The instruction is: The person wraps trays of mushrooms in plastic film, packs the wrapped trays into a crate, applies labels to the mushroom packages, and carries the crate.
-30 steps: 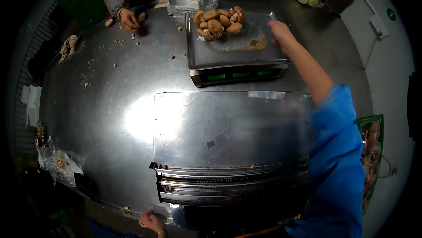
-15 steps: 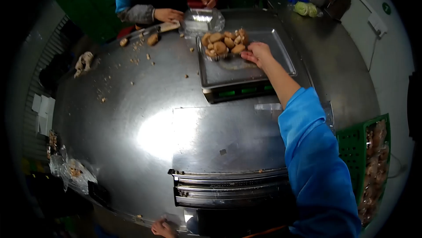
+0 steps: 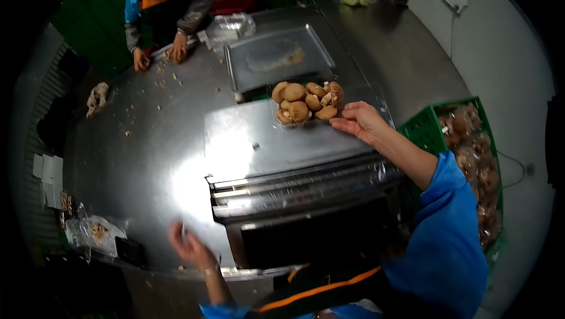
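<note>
My right hand [image 3: 364, 122] grips the right edge of a clear plastic punnet [image 3: 274, 118]. Brown mushrooms [image 3: 297, 110], shiitake-like with round caps, fill the punnet, which is over the flat metal plate [image 3: 235, 142] of a wrapping machine [image 3: 294, 186]. Whether it touches the plate I cannot tell. Near the table's front edge, left of the machine, my left hand [image 3: 191, 248] is raised with fingers apart and nothing in them, slightly blurred. Behind the punnet lies a metal tray [image 3: 265, 60] with a wet brownish patch on its surface.
Across the steel table [image 3: 147, 160], a co-worker [image 3: 168, 13] handles something small among mushroom scraps. Clear plastic containers [image 3: 229, 29] stand beside them. At right is a green crate [image 3: 425, 130] of wrapped mushroom packs [image 3: 482, 172]. A plastic bag [image 3: 97, 233] lies at front left.
My right hand has brought the punnet of mushrooms off the metal tray and nearer, over the machine's plate. My left hand has risen from the table's edge. The view has shifted.
</note>
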`<state>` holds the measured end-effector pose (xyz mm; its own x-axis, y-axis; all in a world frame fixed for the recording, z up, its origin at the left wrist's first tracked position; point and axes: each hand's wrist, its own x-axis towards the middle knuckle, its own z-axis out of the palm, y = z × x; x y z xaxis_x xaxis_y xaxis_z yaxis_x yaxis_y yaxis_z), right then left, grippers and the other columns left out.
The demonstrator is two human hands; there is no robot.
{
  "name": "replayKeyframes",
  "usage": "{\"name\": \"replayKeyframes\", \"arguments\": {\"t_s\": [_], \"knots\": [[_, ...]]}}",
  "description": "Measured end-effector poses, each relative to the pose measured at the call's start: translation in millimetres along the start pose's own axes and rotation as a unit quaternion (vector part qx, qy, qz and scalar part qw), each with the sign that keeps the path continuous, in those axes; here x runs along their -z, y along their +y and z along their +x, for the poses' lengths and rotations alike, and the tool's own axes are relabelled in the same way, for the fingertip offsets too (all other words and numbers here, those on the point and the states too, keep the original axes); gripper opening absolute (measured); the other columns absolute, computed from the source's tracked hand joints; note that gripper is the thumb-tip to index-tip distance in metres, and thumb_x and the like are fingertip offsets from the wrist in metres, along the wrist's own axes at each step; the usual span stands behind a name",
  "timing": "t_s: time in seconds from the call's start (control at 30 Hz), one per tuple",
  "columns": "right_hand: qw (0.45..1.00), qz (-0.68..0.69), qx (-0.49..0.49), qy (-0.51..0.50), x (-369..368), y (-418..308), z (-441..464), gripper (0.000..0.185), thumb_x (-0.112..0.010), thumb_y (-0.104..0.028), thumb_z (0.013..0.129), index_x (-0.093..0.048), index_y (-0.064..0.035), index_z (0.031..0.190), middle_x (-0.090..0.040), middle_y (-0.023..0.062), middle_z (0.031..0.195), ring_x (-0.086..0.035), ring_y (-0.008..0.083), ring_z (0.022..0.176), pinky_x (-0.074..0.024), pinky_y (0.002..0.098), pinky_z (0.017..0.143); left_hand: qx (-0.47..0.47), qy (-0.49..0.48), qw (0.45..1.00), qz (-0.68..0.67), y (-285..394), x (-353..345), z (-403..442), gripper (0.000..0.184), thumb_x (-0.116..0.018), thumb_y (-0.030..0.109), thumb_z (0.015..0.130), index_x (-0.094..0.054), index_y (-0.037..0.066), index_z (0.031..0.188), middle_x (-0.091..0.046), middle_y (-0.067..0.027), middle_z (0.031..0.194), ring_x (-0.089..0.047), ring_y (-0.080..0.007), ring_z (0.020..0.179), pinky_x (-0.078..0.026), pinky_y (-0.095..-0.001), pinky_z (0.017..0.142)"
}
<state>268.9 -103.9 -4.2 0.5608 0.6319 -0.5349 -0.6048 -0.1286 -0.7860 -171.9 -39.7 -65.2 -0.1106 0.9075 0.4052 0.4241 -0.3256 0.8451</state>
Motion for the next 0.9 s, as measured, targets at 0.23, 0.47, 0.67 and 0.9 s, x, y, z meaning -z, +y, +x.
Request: {"name": "replayKeyframes", "arguments": {"t_s": [0.23,0.47,0.67,0.9], "knots": [[0.901,-0.402,0.162,0.007,52,19,-44,0.049,-0.06,-0.023,0.081,-0.041,0.0011,0.119,-0.048,0.0164,0.104,-0.059,0.0224,0.079,-0.0525,0.033,0.065,-0.337,-0.425,0.84,0.029,142,-184,22,0.087,-0.071,0.044,0.068,-0.026,0.016,0.136,-0.024,-0.021,0.137,-0.017,-0.0372,0.13,-0.016,-0.048,0.104],[0.712,-0.582,0.391,0.037,31,11,-22,0.036,-0.057,-0.034,0.082,-0.06,-0.0042,0.102,-0.056,0.0117,0.09,-0.058,0.0227,0.078,-0.0464,0.0337,0.071,-0.333,-0.513,0.785,0.102,126,-219,40,0.101,-0.066,0.066,0.059,-0.026,0.016,0.137,-0.024,-0.0219,0.139,-0.02,-0.0395,0.13,-0.018,-0.0487,0.104],[0.674,-0.491,0.55,0.045,48,44,-28,0.028,-0.061,-0.012,0.077,-0.058,-0.0038,0.104,-0.058,0.0108,0.099,-0.051,0.0274,0.099,-0.0399,0.0349,0.087,-0.343,-0.498,0.792,0.089,122,-213,40,0.096,-0.069,0.061,0.06,-0.03,0.018,0.136,-0.023,-0.0223,0.14,-0.018,-0.0406,0.131,-0.022,-0.0496,0.103],[0.622,-0.566,0.536,-0.072,50,23,-17,0.047,-0.055,-0.025,0.083,-0.045,-0.0036,0.123,-0.047,0.0158,0.123,-0.042,0.0293,0.117,-0.0315,0.0403,0.097,-0.361,-0.487,0.792,0.07,115,-219,37,0.094,-0.068,0.06,0.062,-0.028,0.018,0.137,-0.025,-0.0213,0.138,-0.019,-0.0396,0.13,-0.017,-0.0511,0.104]]}}
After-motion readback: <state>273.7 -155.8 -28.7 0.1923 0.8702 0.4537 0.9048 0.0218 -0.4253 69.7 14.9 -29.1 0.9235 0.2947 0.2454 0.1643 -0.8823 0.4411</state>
